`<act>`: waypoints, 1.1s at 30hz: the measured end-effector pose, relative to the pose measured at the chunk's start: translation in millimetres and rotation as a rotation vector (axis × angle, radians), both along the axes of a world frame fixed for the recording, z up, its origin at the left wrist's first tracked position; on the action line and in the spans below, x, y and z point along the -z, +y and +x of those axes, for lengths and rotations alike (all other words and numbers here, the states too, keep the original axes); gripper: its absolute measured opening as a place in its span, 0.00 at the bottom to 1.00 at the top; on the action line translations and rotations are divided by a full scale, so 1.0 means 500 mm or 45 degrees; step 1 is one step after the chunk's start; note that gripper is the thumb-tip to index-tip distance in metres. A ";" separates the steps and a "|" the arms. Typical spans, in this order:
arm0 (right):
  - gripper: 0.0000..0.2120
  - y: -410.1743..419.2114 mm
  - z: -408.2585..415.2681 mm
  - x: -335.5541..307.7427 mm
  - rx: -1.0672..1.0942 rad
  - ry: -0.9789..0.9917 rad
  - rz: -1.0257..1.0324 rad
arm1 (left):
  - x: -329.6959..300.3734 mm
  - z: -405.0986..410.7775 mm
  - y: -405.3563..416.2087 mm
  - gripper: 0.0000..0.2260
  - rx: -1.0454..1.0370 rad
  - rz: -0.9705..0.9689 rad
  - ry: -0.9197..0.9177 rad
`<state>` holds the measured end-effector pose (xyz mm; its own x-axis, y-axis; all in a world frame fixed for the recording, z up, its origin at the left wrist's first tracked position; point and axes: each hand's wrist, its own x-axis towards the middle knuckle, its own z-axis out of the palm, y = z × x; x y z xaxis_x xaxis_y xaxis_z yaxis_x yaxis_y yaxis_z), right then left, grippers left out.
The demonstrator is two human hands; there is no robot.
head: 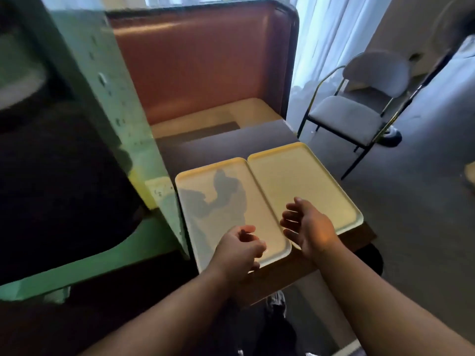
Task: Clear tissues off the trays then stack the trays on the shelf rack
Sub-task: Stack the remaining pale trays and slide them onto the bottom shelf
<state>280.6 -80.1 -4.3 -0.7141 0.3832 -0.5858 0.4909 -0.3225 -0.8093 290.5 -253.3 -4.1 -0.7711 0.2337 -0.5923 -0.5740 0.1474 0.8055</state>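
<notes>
Both yellow trays, the left tray (226, 201) and the right tray (303, 181), sit side by side on the counter (295, 268) with no tissues showing, so the left hand (237, 249) and right hand (307, 227), each with an empty, loose grip, should probably take a near edge and lift flat.

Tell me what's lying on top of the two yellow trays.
Nothing visible lies on the left tray or the right tray; no tissues show, only shadows. The left hand and right hand hover over their near ends and hide the surface beneath.
</notes>
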 end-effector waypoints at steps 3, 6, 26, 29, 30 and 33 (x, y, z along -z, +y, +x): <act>0.13 0.118 -0.061 0.052 -0.002 -0.172 0.185 | 0.049 -0.054 0.098 0.23 0.018 -0.118 -0.126; 0.16 0.235 -0.104 0.095 -0.080 -0.283 0.463 | 0.097 -0.093 0.173 0.25 -0.053 -0.200 -0.299; 0.32 0.472 -0.225 0.246 -0.524 -0.576 1.179 | 0.265 -0.100 0.325 0.15 0.666 -1.224 0.029; 0.34 0.443 -0.225 0.242 -0.688 -0.452 1.137 | 0.263 -0.076 0.308 0.20 0.812 -1.267 0.194; 0.34 0.432 -0.225 0.241 -0.735 -0.426 1.112 | 0.265 -0.068 0.299 0.19 0.894 -1.301 0.259; 0.31 0.399 -0.230 0.241 -0.799 -0.369 1.130 | 0.278 -0.055 0.275 0.15 1.054 -1.424 0.397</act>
<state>165.8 119.2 -124.9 -0.8084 0.3677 -0.4597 0.5706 0.6813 -0.4586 262.9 -115.6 -143.2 -0.7762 0.2042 -0.5965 0.1663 0.9789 0.1186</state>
